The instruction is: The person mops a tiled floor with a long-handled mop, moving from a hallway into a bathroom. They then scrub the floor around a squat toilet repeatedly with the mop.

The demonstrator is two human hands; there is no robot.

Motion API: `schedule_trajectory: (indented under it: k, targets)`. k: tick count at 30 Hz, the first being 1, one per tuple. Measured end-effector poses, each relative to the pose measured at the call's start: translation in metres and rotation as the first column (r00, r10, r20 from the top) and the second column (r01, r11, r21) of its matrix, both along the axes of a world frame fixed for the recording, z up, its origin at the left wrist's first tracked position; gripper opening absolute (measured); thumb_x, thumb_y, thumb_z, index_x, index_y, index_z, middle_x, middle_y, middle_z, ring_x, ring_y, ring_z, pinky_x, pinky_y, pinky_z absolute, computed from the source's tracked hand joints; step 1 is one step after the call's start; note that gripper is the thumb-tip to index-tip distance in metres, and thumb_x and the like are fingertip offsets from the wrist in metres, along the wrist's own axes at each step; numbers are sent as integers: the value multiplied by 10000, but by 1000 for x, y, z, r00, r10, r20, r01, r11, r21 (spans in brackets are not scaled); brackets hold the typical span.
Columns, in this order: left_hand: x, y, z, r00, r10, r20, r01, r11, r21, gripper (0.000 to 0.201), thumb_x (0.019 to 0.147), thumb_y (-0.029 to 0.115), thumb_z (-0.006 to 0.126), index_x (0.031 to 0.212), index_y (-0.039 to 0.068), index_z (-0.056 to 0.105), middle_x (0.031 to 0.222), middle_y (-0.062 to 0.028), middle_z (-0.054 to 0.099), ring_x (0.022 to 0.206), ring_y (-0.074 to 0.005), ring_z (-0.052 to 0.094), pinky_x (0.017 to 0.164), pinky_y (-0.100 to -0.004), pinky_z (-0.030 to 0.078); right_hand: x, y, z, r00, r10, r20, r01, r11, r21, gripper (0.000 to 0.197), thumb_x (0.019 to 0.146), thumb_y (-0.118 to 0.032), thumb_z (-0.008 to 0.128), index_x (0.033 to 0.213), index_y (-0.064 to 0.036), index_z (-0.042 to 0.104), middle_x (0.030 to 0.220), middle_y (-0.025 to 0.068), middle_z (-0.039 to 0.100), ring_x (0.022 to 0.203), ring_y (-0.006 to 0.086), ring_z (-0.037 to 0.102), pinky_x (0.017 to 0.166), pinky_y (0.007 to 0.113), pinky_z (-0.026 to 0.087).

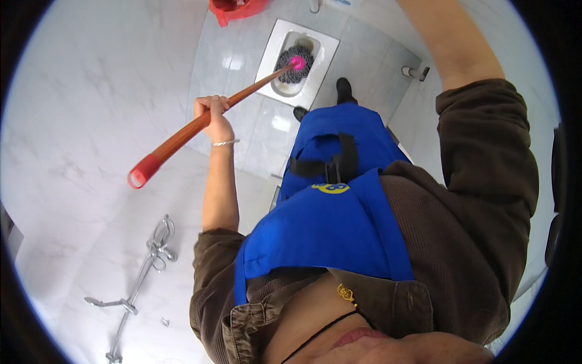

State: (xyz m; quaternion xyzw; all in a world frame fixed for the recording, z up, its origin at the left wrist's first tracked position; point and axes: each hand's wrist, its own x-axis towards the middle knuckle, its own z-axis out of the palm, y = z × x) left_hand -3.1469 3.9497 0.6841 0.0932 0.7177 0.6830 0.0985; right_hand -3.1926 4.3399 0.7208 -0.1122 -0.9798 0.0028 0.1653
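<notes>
My left hand [213, 115] is closed around the brown handle of a mop [245, 91], fairly near its red capped end. The handle slants down and away to a pink hub, and the dark grey strands of the mop head [295, 71] lie inside the bowl of a white squat toilet [276, 53]. Stretched out toward the upper right, my right arm [464, 48] leaves the picture at the top edge. What the right hand does is out of sight.
Beyond the toilet to the left sits a red plastic bag or bag-lined bin [242, 11]. A chrome shower fitting [142, 273] is on the left marble-patterned wall, and a metal paper holder [415, 73] on the right. My black shoes [344, 91] stand on grey tiles [267, 130] close to the toilet.
</notes>
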Motion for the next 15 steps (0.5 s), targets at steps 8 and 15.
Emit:
schedule_trajectory:
  k: [8, 15]
  targets:
    - [-51, -55, 123, 997, -27, -70, 43, 972, 232, 190, 811, 1, 414, 655, 86, 349, 507, 4, 287, 478, -114, 277, 496, -289, 350, 8, -4, 0, 998, -21, -54, 24, 999, 39, 632, 690, -508, 686, 1101, -36, 599, 1301, 177, 479, 1225, 391, 415, 1000, 477, 330]
    - [-9, -15, 31, 995, 103, 1, -103, 992, -72, 207, 795, -22, 471, 678, 99, 350, 544, 1, 371, 488, -118, 381, 502, -270, 382, 6, -22, -6, 998, -7, -69, 10, 999, 47, 632, 694, -501, 682, 1110, -34, 597, 1274, 182, 497, 1213, 388, 429, 998, 479, 336]
